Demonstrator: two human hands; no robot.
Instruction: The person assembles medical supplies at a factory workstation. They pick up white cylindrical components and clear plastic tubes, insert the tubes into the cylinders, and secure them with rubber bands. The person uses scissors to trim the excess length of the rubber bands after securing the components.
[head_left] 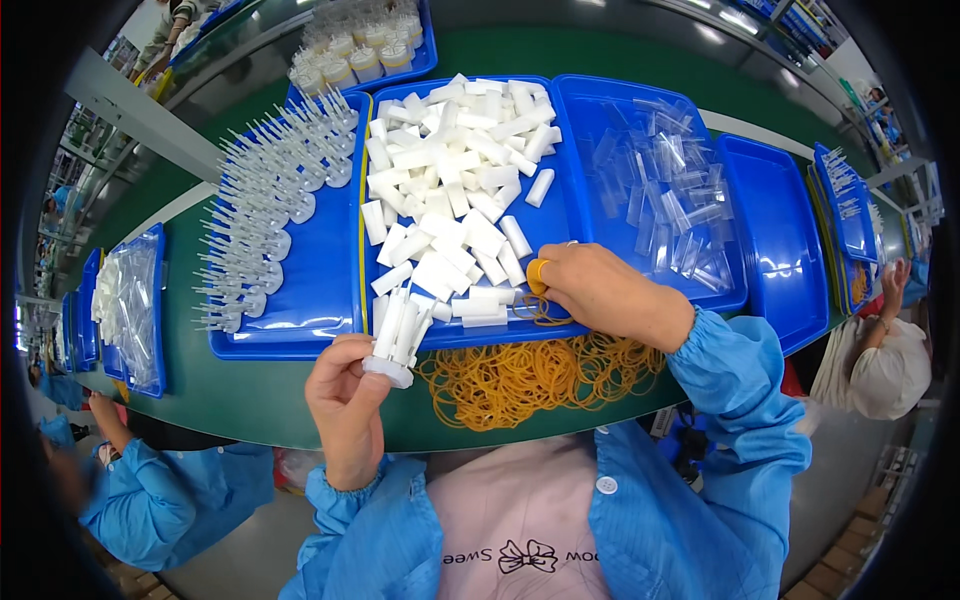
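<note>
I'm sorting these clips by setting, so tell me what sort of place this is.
Likely a factory assembly line: blue trays of white tubes on a green belt, rubber bands, and blue-smocked workers alongside.

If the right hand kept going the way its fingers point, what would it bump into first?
Probably the loose white tubes in the middle blue tray. The right hand points left over that tray, its fingertips nearly at the nearest ones, though its height above them is unclear.

Left hand (345,395) grips a bundle of white tubes (400,335) upright over the green table (250,395). Right hand (600,295) rests on the blue tray (560,215) edge, yellow rubber bands (530,375) piled just below it.
</note>
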